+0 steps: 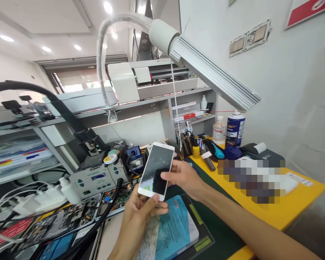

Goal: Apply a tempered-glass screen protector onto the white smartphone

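White-framed, the phone (157, 169) was up off the bench in the head view, beyond the blue packet (176, 227), its long axis running away and leaning right at the far end. Its near end sat gripped in the left hand (141, 211) — thumb in front — while the right hand (188, 178) pinched its right edge, thumb over the glass.
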Motion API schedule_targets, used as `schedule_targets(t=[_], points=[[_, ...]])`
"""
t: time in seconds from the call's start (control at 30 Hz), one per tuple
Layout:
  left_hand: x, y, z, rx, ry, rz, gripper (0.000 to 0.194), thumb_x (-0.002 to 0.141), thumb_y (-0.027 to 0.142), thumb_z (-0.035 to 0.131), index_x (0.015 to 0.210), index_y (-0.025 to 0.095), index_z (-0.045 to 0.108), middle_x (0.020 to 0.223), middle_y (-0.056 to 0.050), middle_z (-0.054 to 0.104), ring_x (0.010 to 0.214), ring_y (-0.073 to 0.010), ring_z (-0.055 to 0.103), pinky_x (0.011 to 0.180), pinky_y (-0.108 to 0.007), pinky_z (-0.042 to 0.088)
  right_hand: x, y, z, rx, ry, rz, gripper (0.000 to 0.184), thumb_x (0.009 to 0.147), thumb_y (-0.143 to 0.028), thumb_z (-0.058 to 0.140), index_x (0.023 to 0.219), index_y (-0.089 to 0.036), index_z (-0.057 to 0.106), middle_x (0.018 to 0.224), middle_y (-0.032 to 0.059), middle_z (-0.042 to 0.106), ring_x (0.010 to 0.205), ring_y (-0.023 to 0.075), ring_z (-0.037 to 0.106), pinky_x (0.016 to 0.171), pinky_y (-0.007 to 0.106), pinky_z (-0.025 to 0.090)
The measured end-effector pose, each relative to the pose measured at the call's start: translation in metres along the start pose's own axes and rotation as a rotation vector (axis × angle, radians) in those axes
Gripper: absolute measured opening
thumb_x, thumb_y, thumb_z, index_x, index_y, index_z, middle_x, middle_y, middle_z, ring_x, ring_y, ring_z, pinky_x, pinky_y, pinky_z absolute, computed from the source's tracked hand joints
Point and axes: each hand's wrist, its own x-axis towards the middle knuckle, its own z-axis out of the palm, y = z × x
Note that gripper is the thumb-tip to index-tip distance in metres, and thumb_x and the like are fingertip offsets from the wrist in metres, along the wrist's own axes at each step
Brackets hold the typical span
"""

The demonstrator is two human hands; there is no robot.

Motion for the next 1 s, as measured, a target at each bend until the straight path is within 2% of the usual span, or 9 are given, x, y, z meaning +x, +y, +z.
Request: schedule_targets(t=[0.17, 0.33, 0.47, 0.6, 0.7, 0.83, 1.0], points=[[0.003, -0.005, -0.001, 0.053, 0.016, 0.081, 0.045, 0.072, 0.036, 0.084, 0.107, 0.019, 0.062, 0.082, -0.001, 0.070, 0.068, -0.0193, 0.069, 0.067, -0.036, 0.063, -0.004, 0.006, 0.005, -0.062, -0.011, 0.024, 0.040, 0.069, -0.038, 0.086, 0.095, -0.013, 0.070, 0.086, 0.0066, 0.073, 0.076, 0.0209, 0.069, 0.065, 0.034, 0.059], [0.002, -0.002, -0.004, 0.072, -0.002, 0.068, 0.049, 0.075, 0.038, 0.082, 0.114, 0.016, 0.062, 0.080, -0.004, 0.074, 0.068, -0.0208, 0.072, 0.068, -0.033, 0.063, -0.004, 0.000, 0.002, -0.065, -0.009, 0.030, 0.043, 0.063, -0.039, 0.089, 0.090, -0.012, 0.070, 0.084, 0.0072, 0.073, 0.070, 0.0199, 0.069, 0.059, 0.031, 0.058], [0.002, 0.002, -0.008, 0.073, -0.079, 0.044, 0.045, 0.082, 0.037, 0.077, 0.116, 0.013, 0.061, 0.077, -0.009, 0.077, 0.070, -0.0227, 0.075, 0.069, -0.032, 0.062, -0.005, -0.006, 0.001, -0.044, -0.028, 0.025, 0.044, 0.059, -0.038, 0.090, 0.089, -0.012, 0.071, 0.084, 0.0079, 0.074, 0.067, 0.0208, 0.070, 0.058, 0.033, 0.059], [0.003, 0.006, -0.011, 0.056, -0.164, 0.032, 0.040, 0.085, 0.037, 0.073, 0.114, 0.011, 0.063, 0.077, -0.012, 0.078, 0.069, -0.0236, 0.075, 0.068, -0.033, 0.061, -0.006, -0.009, -0.002, -0.042, -0.056, 0.008, 0.039, 0.063, -0.036, 0.088, 0.090, -0.011, 0.072, 0.087, 0.0086, 0.075, 0.067, 0.0196, 0.070, 0.058, 0.032, 0.059], [0.002, 0.009, -0.014, 0.077, -0.223, 0.010, 0.038, 0.089, 0.040, 0.068, 0.111, 0.010, 0.064, 0.070, -0.013, 0.078, 0.062, -0.0221, 0.073, 0.063, -0.030, 0.060, -0.006, -0.011, -0.005, -0.064, -0.081, -0.001, 0.037, 0.066, -0.034, 0.087, 0.092, -0.011, 0.073, 0.085, 0.0082, 0.075, 0.068, 0.0194, 0.070, 0.057, 0.031, 0.059], [0.003, 0.010, -0.018, 0.098, -0.302, -0.036, 0.042, 0.092, 0.046, 0.062, 0.113, 0.010, 0.064, 0.066, -0.015, 0.077, 0.055, -0.0231, 0.072, 0.057, -0.032, 0.059, -0.006, -0.017, -0.009, -0.079, -0.113, 0.004, 0.037, 0.066, -0.033, 0.088, 0.092, -0.011, 0.075, 0.082, 0.0074, 0.075, 0.066, 0.0181, 0.070, 0.055, 0.028, 0.059], [0.004, 0.015, -0.022, 0.105, -0.384, -0.110, 0.046, 0.092, 0.051, 0.060, 0.104, 0.009, 0.071, 0.068, -0.019, 0.077, 0.059, -0.0263, 0.074, 0.060, -0.035, 0.059, -0.007, -0.025, -0.011, -0.068, -0.133, 0.053, 0.039, 0.063, -0.033, 0.089, 0.091, -0.010, 0.075, 0.080, 0.0085, 0.075, 0.065, 0.0187, 0.070, 0.054, 0.028, 0.060]])
